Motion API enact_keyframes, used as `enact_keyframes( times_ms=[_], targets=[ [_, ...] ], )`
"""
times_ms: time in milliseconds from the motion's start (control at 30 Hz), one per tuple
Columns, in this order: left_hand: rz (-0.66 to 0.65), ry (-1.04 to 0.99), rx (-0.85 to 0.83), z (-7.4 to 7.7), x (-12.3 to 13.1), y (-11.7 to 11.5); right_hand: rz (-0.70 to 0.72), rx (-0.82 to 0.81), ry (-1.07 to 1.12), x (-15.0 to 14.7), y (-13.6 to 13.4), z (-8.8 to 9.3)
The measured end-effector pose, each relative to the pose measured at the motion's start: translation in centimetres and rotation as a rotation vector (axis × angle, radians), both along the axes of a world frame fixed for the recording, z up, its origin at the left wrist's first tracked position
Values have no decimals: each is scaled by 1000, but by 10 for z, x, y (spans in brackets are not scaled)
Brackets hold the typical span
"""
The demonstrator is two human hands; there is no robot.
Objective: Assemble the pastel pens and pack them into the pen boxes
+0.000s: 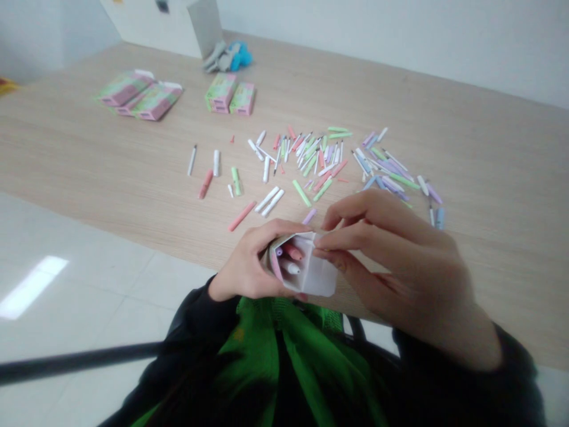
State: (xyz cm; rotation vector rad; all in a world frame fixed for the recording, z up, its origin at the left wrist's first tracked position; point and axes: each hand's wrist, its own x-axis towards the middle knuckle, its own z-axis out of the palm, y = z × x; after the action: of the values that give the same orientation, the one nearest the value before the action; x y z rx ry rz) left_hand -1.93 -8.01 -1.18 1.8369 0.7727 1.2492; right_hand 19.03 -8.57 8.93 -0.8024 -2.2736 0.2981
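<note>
A small cardboard box (323, 276) with its white flap out is held near my body, its open end facing up at me. Inside it lie a red pen (293, 251), a white pen (291, 268) and the tip of a purple pen (279, 252). My left hand (249, 261) is wrapped round the box from the left. My right hand (400, 261) comes from the right, with its thumb and fingers pinching the upper edge of the box's flap. Just beyond the hands, pens, caps and thin parts (311, 154) are scattered over the table.
Pink-and-green boxes (221, 92) stand at the back, and more flattened-looking ones (155, 99) lie farther left. Grey and blue gloves (229, 56) rest by a white carton (178, 26). The wooden table (111, 160) ends at its front edge, with tiled floor (102, 267) below.
</note>
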Motion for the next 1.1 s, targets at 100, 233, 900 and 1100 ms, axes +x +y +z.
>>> enact_keyframes(
  times_ms=[100,233,900,1100],
  targets=[
    [-7,-18,42,-1,1,-1,18,-24,-57,-1,5,-10],
    [-9,-6,62,-2,2,-1,2,-93,-131,-3,7,-10],
    [-87,-87,-155,-4,7,-6,-142,-194,-71,13,-2,11],
    [-150,-235,-328,-11,2,-6,-42,-489,-15,34,3,-36]
  ],
)
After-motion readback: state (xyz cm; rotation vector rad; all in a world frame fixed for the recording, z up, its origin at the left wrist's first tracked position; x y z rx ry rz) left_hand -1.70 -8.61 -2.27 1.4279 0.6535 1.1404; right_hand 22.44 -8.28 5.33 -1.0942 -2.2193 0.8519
